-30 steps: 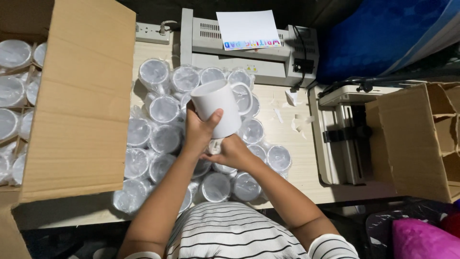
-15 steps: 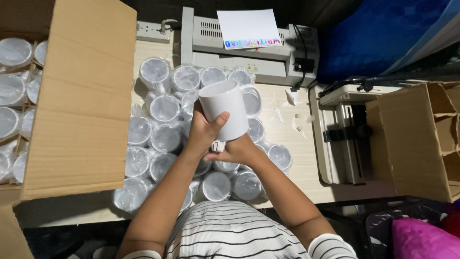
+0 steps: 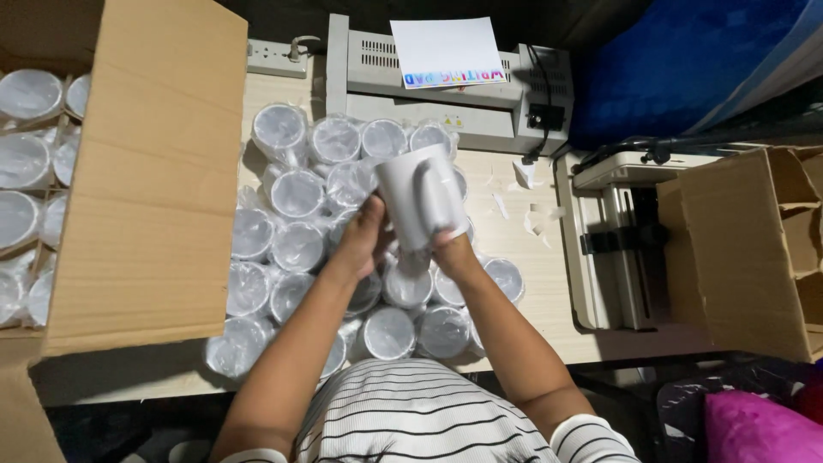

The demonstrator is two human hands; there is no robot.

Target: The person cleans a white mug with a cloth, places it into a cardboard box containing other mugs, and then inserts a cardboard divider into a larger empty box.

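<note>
Both my hands hold a plain white mug (image 3: 418, 195) above the table, its handle turned toward me and its mouth tipped away. My left hand (image 3: 364, 236) grips the mug's left side. My right hand (image 3: 449, 247) supports its bottom right edge. Beneath the hands stand several more white mugs wrapped in clear plastic (image 3: 296, 193), packed close together on the wooden table (image 3: 536, 257).
A big open cardboard box (image 3: 146, 171) at the left holds more wrapped mugs (image 3: 26, 154). A grey laminator (image 3: 463, 94) with a white sheet on it sits at the back. At the right stand a heat press machine (image 3: 613, 244) and another open carton (image 3: 754, 249).
The mug has been turned in my hands: its open mouth faced up before, and its handle and side face me now. The hands stayed over the same spot.
</note>
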